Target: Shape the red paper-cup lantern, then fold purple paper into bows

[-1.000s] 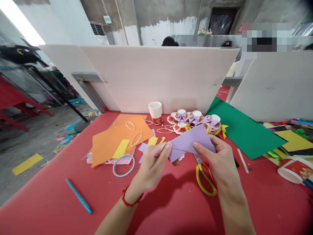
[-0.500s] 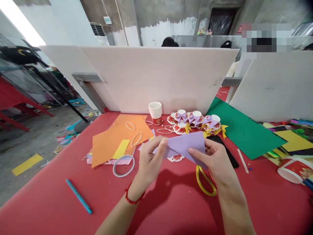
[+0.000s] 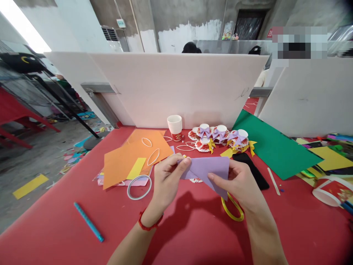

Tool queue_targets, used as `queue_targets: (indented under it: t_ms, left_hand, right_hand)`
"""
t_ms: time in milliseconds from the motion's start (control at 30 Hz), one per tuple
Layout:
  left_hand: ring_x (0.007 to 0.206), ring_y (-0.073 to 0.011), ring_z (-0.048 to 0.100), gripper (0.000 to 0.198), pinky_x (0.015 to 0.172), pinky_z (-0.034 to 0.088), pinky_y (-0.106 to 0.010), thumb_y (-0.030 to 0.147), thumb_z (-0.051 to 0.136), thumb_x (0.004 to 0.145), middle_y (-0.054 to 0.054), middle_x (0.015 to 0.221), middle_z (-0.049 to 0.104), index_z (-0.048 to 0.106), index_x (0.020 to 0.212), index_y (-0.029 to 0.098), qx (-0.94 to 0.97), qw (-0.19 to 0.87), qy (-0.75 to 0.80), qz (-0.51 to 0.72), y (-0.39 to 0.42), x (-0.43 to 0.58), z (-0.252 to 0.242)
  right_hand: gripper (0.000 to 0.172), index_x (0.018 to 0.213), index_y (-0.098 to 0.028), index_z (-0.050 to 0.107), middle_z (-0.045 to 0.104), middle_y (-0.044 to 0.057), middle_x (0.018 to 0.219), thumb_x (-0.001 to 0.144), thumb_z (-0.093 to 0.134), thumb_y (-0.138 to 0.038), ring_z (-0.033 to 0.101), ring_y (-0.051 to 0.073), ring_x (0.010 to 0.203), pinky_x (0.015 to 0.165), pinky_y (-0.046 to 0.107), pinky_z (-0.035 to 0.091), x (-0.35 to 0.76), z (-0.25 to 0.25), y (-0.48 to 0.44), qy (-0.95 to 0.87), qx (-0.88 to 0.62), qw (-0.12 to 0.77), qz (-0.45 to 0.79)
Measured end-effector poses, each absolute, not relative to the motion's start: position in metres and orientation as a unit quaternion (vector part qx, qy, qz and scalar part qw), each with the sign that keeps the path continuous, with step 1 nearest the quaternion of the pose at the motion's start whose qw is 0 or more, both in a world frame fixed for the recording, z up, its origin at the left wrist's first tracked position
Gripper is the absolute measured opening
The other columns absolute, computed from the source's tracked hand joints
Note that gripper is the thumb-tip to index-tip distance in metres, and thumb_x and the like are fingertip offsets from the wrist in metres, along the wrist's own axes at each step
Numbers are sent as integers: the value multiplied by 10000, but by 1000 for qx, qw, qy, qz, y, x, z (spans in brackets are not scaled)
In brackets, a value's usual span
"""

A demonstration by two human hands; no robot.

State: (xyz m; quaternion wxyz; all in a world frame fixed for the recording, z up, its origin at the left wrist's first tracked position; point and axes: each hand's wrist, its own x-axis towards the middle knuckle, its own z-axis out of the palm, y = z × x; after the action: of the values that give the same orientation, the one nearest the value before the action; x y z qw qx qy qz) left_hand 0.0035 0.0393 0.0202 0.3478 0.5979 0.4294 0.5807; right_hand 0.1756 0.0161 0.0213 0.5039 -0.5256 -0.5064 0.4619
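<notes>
Both my hands hold a folded sheet of purple paper (image 3: 211,170) above the red table (image 3: 193,235). My left hand (image 3: 168,180), with a red cord on its wrist, pinches the sheet's left corner. My right hand (image 3: 238,182) grips its lower right part with thumb on top. Under the paper lie yellow-handled scissors (image 3: 233,211), partly hidden. A black phone (image 3: 250,169) lies just right of my right hand.
Orange paper (image 3: 129,158), a yellow strip (image 3: 136,168), a tape ring (image 3: 139,187) and a teal pen (image 3: 88,221) lie at left. A paper cup (image 3: 175,127) and bow-topped cup crafts (image 3: 217,137) stand before a white partition (image 3: 179,88). Green paper (image 3: 273,147) lies right.
The purple sheet has been turned and lowered toward me, its point now down at the right. My hands have shifted slightly left, uncovering the black phone.
</notes>
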Motion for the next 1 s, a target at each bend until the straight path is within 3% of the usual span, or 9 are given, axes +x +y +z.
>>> queue_targets:
  t_ms: [67,167,233,300,333,567,733,867,1000]
  left_hand:
    - [492,-100,320,389,472,313,-253,385,643,852,37,504,406,511,538,197,638,324,418,560,40,2,21]
    - [502,-108,364,377,488,334,-252,341,618,872,28,501,465,529,536,194,718,310,392,485,40,1,21]
    - [518,-111,402,350,496,351,-240,316,608,877,21,522,516,552,555,191,749,316,382,440,40,2,20]
    - [534,-111,435,309,504,368,-226,296,614,868,18,545,551,579,581,188,751,328,383,425,39,4,18]
    - [541,-111,452,292,510,377,-222,290,624,858,17,553,566,589,587,186,744,336,386,431,39,5,18]
    - [630,-141,596,103,575,470,-242,238,672,798,-26,692,704,696,715,181,656,398,389,509,39,8,21]
    - [603,-125,568,210,572,451,-239,236,580,874,-5,649,658,639,678,191,674,372,379,513,38,8,19]
    - [642,-134,582,167,611,466,-245,220,565,873,-9,688,662,622,718,198,706,329,378,501,38,9,18]
    - [575,-118,521,206,566,428,-234,202,555,870,13,617,595,563,664,203,722,293,372,505,36,13,17]
  right_hand:
    - [276,864,-187,757,791,57,813,608,810,-274,732,236,738,633,326,585,179,22,16,-536,-521,492,446]
    - [358,977,-241,754,797,46,966,629,836,-270,736,253,933,817,365,586,181,26,14,-574,-507,517,381]
    - [224,878,-253,780,805,36,922,660,825,-267,737,253,925,864,377,573,179,29,13,-598,-506,513,351]
    - [31,716,-252,779,802,25,791,688,789,-244,742,240,806,799,360,582,176,31,11,-613,-506,494,353]
    - [25,677,-252,774,795,18,744,696,772,-236,740,231,754,756,347,586,174,32,11,-606,-508,497,358]
    - [23,683,-252,777,789,14,721,699,768,-265,732,221,734,707,323,584,168,25,12,-542,-545,537,347]
    - [51,691,-232,742,775,17,736,729,729,-263,716,209,734,700,306,575,167,26,11,-567,-514,525,373]
    - [102,698,-217,690,752,21,744,771,682,-287,695,206,738,686,296,553,165,28,10,-583,-513,511,370]
    - [128,724,-213,650,720,13,743,817,627,-298,658,187,716,600,259,491,161,28,8,-595,-512,488,380]
